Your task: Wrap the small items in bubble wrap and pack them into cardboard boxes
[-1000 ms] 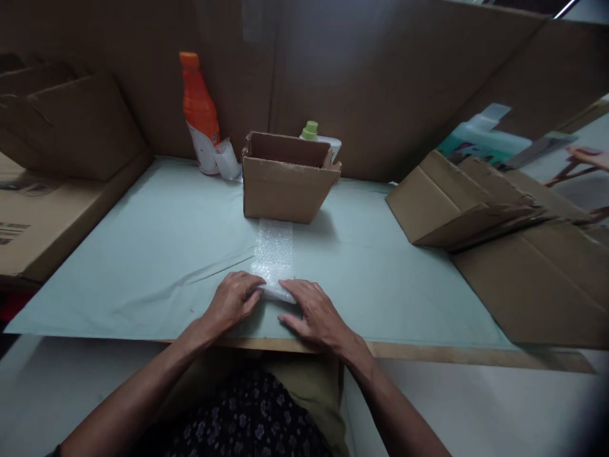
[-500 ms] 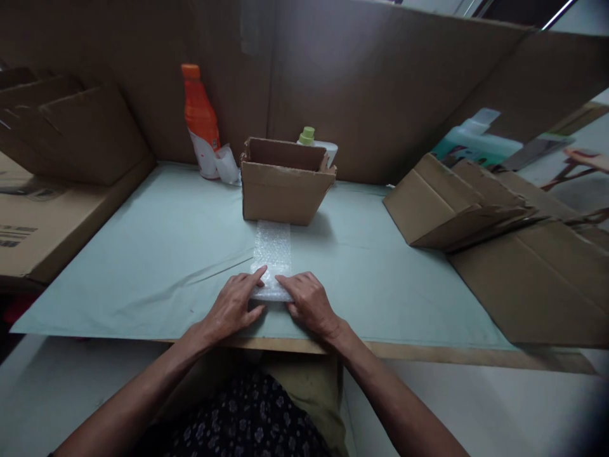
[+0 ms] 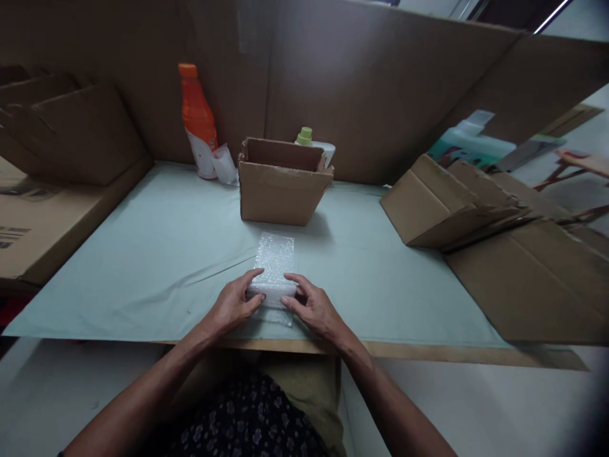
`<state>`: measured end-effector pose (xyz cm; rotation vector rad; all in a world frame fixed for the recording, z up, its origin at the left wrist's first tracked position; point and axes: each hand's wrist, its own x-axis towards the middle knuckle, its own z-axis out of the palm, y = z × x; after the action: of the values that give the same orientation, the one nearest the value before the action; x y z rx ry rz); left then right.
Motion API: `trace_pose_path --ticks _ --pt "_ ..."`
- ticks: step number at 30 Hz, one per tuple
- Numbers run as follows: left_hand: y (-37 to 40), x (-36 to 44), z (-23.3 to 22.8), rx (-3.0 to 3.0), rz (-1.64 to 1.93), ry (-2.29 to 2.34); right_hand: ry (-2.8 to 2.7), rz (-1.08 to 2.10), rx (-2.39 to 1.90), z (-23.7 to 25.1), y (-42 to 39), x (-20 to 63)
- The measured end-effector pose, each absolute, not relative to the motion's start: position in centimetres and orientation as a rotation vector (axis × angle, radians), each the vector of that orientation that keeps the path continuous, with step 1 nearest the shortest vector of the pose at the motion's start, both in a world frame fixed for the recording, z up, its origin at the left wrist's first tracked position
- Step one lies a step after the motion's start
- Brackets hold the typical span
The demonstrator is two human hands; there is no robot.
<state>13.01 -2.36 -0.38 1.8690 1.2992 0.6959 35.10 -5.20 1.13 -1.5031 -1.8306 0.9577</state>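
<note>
Gripping bubble-wrap roll (image 3: 275,270) w/ left hand (image 3: 233,304) & right hand (image 3: 314,308); open carton (image 3: 280,181) behind, contents unseen

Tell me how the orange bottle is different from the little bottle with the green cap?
The orange bottle is tall and in full view left of the open box; the green-capped bottle is pale, lower and mostly hidden behind the box. Their caps differ: orange versus green. Both stand upright by the cardboard wall.

Mat (image 3: 157,254) open L & R of hands; box (image 3: 280,184) blocks ahead, flat cartons (image 3: 457,203) far R
</note>
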Motion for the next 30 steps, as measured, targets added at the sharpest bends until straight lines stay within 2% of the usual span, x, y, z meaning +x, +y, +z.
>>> trace_pose_path --ticks 4,8,11,15,21,26,30 --pt "-2.4 13.0 0.2 1.862 0.697 1.303 -1.783 0.962 -1.502 1.1 -5.3 34.7" --pt "-2.4 13.4 -0.9 1.896 0.738 1.356 -1.896 0.797 -1.622 0.8 -5.3 34.4" --pt "-2.3 13.6 -2.2 2.006 0.849 1.388 -2.023 0.476 -1.671 0.8 -5.9 34.4" --pt "-2.4 13.7 -3.0 2.106 0.860 1.384 -2.106 0.032 -1.463 1.5 -8.0 34.6" --pt "-3.1 14.0 -2.8 2.241 0.994 1.415 -2.492 0.076 -1.328 1.5 -9.5 34.0" --pt "-2.9 13.8 -2.4 2.376 0.997 1.289 -2.492 -0.045 -1.261 0.0 -8.1 33.9" --pt "-3.2 12.6 -1.7 2.372 0.883 1.100 -2.403 0.128 -1.369 0.6 -6.4 34.3"
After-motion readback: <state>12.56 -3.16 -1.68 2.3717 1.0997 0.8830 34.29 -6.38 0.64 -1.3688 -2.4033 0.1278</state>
